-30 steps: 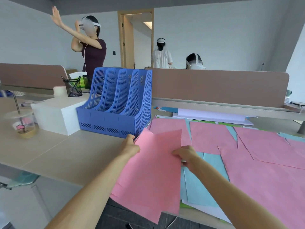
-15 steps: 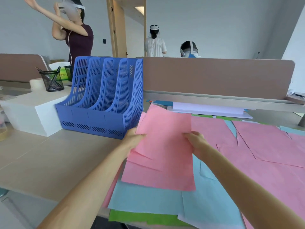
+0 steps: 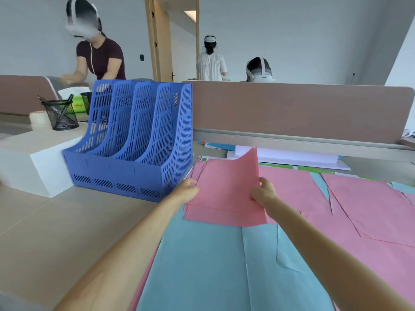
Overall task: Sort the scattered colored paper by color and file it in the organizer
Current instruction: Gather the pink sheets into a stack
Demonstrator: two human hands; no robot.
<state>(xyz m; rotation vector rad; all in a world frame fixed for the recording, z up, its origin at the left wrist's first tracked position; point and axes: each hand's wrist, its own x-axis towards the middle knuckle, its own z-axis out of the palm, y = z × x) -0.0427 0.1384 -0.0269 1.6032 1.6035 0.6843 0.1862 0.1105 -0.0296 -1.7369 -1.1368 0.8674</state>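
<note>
A small stack of pink sheets (image 3: 224, 191) hangs just above the desk, held at both sides. My left hand (image 3: 187, 190) grips its left edge and my right hand (image 3: 263, 193) grips its right edge; the top right corner curls upward. The blue plastic organizer (image 3: 143, 140) with several upright slots stands directly to the left of the stack, its slots showing no paper. Light blue sheets (image 3: 224, 265) lie on the desk under my arms. More pink sheets (image 3: 370, 209) cover the desk to the right, with green paper (image 3: 276, 166) peeking out behind.
A white box (image 3: 33, 162) sits left of the organizer, with a black mesh pen cup (image 3: 60, 115) on it. A brown desk divider (image 3: 292, 108) runs along the back, white sheets (image 3: 289, 157) at its foot. Three people with headsets are beyond it.
Both hands have lifted the pink stack from the desk's near edge and carried it away from me, up to beside the organizer. The light blue sheets underneath are now uncovered.
</note>
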